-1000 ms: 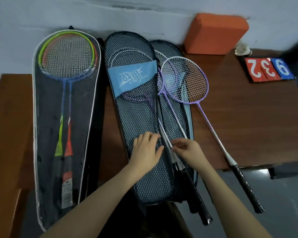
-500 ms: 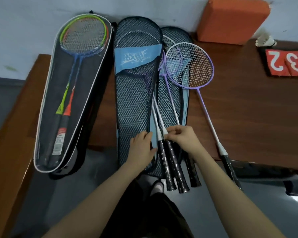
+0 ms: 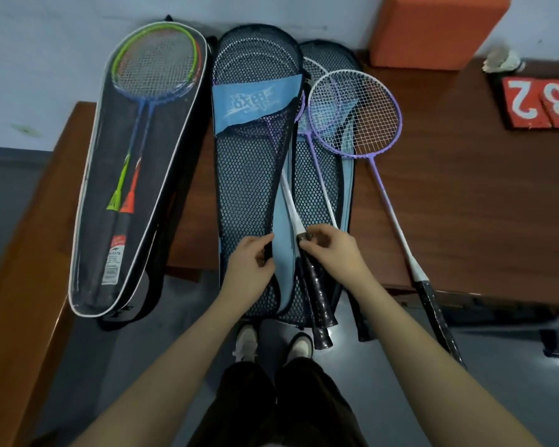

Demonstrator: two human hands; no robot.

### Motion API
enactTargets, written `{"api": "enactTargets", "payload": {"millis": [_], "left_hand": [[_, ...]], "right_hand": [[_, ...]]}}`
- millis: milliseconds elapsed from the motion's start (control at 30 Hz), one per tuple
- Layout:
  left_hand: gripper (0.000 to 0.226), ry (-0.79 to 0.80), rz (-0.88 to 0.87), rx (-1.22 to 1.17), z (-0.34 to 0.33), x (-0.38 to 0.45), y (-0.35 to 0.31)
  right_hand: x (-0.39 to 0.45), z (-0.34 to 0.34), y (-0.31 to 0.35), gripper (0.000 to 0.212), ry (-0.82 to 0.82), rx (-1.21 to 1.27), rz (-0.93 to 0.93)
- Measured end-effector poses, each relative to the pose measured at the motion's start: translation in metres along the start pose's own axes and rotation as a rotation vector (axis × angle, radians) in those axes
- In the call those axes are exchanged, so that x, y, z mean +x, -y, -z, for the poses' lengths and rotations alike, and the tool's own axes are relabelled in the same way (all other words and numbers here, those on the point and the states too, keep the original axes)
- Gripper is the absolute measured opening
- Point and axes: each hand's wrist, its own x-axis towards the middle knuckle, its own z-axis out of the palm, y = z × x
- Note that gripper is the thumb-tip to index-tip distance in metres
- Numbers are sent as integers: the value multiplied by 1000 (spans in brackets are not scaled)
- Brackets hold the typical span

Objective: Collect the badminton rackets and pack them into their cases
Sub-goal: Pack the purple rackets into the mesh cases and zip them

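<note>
Left hand [image 3: 250, 264] pinching dark edge of mesh racket case [image 3: 249, 188]; right hand [image 3: 331, 250] fingers closed round racket handle [image 3: 317, 285], just beside.

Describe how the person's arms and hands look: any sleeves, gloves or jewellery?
Both forearms are bare to the frame's bottom edge, no sleeves showing. The left hand and right hand wear no gloves; no watch, bracelet or ring is visible.

Both bare arms reach forward from the bottom of the view, close side by side. The left hand [image 3: 251, 265] is curled, its fingers and thumb pinching a dark edge. The right hand [image 3: 331, 250] is bent at the knuckles, its fingertips [image 3: 309, 237] squeezed together on something small. The wrists stay apart.
</note>
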Motion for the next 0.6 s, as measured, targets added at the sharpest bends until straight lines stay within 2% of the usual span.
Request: {"api": "enactTargets", "payload": {"millis": [167,333,433,600], "left_hand": [[45,12,46,-80,-3,-1,1],[46,60,14,-110,7,1,2],[48,85,-6,-144,14,2,-1],[48,105,-12,-155,22,3,-1]], "right_hand": [[-40,-11,-14,47,19,-32,-126],[-38,-24,-12,55,-59,-82,-182],[-37,-33,-7,52,-98,-160,-181],[-37,-21,-4,57,-112,72,-254]]}}
